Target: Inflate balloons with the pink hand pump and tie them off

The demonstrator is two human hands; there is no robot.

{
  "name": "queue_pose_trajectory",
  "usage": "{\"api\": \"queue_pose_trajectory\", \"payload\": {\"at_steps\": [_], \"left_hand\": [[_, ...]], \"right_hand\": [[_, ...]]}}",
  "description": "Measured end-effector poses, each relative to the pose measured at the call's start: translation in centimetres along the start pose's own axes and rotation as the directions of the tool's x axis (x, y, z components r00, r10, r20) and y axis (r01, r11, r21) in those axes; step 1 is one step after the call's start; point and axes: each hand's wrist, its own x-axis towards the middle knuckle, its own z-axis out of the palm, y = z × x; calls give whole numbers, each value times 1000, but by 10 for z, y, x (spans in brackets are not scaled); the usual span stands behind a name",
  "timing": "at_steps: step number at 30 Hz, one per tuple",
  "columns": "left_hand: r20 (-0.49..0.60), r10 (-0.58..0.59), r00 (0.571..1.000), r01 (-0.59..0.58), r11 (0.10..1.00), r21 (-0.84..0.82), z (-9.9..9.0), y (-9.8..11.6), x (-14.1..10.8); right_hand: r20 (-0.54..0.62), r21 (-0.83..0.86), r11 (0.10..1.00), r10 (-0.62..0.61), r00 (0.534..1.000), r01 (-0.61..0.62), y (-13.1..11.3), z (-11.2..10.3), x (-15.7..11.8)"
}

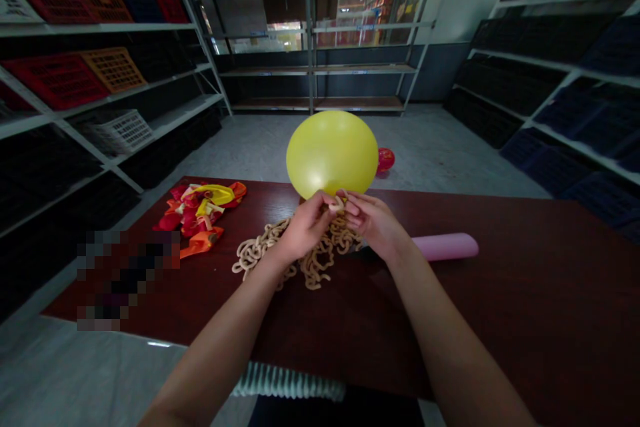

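A large inflated yellow balloon [332, 155] stands at the table's far edge, just beyond my hands. My left hand [311, 223] and my right hand [373, 221] meet at its lower side, fingers closed on a piece of beige cord [337, 204]. More of the beige cord [260, 248] lies in a curly heap on the table beneath and left of my hands. A pink cylinder [447, 246] lies beside my right wrist, its left end hidden by my arm.
Deflated red, yellow and orange balloons [200, 210] are piled on the left of the dark red table [525, 280]. A red balloon [385, 159] is on the floor beyond. Shelves with crates [55, 77] flank the room.
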Motion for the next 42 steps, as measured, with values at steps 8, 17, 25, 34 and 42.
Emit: {"api": "queue_pose_trajectory", "payload": {"at_steps": [8, 17, 25, 34, 42], "left_hand": [[254, 181, 950, -268, 890, 369, -6, 27, -4], [-99, 62, 993, -58, 997, 42, -11, 11, 0], [-47, -131, 990, 121, 975, -184, -19, 10, 5], [-304, -226, 926, 185, 970, -158, -10, 5, 7], [-422, -93, 902, 99, 995, -8, 1, 10, 3]], "right_hand": [[-42, -79, 997, -11, 999, 7, -2, -4, -2], [103, -370, 925, -57, 993, 91, 5, 0, -5], [182, -418, 900, -51, 982, 124, 12, 6, -7], [185, -488, 860, -67, 980, 151, 15, 17, -8], [90, -370, 893, -239, 967, 256, 22, 24, -6]]}}
